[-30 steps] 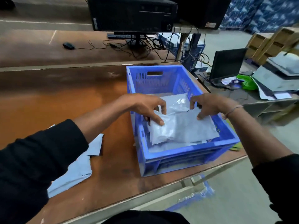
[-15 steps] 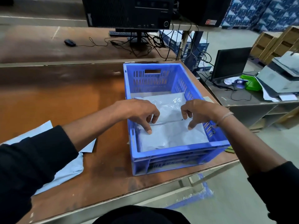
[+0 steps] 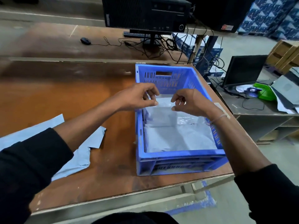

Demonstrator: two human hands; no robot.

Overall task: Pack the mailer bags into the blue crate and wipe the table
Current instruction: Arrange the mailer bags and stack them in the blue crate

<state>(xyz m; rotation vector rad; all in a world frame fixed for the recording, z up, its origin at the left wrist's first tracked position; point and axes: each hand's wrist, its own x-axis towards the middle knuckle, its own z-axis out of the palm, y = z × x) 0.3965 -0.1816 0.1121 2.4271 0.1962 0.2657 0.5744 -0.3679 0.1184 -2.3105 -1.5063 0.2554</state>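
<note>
Mailer bags (image 3: 178, 136) lie flat in the blue crate (image 3: 178, 157), directly below and just in front of your hands, stacked as pale grey sheets that cover its floor. You are in the packing step, it seems: both hands hover over the far half of the crate with fingers curled. Your left hand (image 3: 137, 98) and right hand (image 3: 189, 102) look to be pinching the far edge of the top bag between thumb and fingertips, though the blur makes the contact hard to confirm.

Next you likely need to let that edge drop flat, then reach to your left, where more pale blue bags (image 3: 77, 152) lie loose on the counter (image 3: 64, 94), near your left forearm. Those have to go into the crate before any wiping starts. No cloth shows anywhere near your hands.
</note>
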